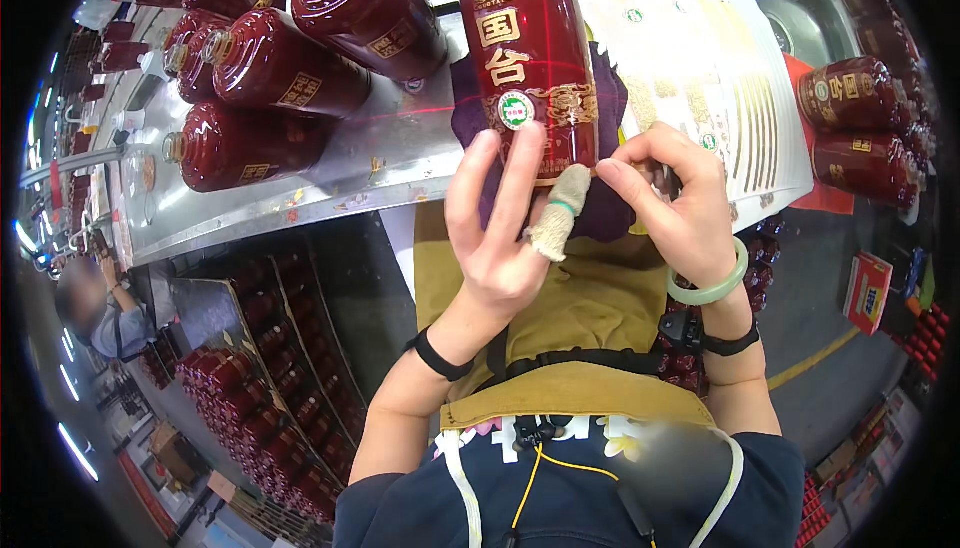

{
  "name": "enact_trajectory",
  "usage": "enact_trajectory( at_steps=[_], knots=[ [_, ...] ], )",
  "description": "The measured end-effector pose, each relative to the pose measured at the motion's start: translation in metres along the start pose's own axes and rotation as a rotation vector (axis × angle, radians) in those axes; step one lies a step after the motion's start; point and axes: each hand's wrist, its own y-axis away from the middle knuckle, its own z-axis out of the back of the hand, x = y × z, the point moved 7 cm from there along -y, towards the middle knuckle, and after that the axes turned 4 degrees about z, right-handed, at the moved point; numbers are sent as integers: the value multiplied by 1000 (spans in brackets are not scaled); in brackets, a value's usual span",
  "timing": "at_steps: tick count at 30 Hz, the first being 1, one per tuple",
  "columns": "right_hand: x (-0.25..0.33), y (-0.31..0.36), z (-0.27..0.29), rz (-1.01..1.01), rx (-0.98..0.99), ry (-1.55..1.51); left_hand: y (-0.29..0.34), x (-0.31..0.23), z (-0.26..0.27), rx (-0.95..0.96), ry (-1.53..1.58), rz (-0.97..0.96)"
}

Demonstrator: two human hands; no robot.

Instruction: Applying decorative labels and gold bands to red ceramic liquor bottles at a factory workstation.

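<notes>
A dark red glass bottle [526, 43] with gold lettering and a round green-and-white sticker [516, 109] lies on a purple cloth [610, 210], its base toward me. Two outstretched fingers of my left hand [500, 238] rest over the bottle's lower left part. The thumb wears a knitted cover [562, 213] with a green band and sits by the base. My right hand [685, 198] is curled, thumb and fingertips pinched at the bottle's lower right edge. A thin gold strip [560, 180] runs along the base to those fingertips. The rest of the strip is hidden.
Several red bottles [290, 73] lie on the metal table [370, 173] to the left. Sheets of gold stickers [700, 78] cover the right. Beyond them, more bottles [850, 93] lie near a metal sink [815, 8]. Bottles fill a crate [265, 378] below left, and a person [115, 313] works farther off.
</notes>
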Motion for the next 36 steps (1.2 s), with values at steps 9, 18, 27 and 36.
enact_trajectory(
  at_steps=[9,18,27,36],
  knots=[
    [6,0,2,8,-1,-32,15,27,2,-90,204,151],
    [3,3,4,-8,-10,-55,15,19,5,-50,86,42],
    [-6,3,4,-42,-1,-5,14,8,2,-66,3,17],
    [-2,1,0,-12,-12,-44,7,23,4,-87,152,30]
  ],
)
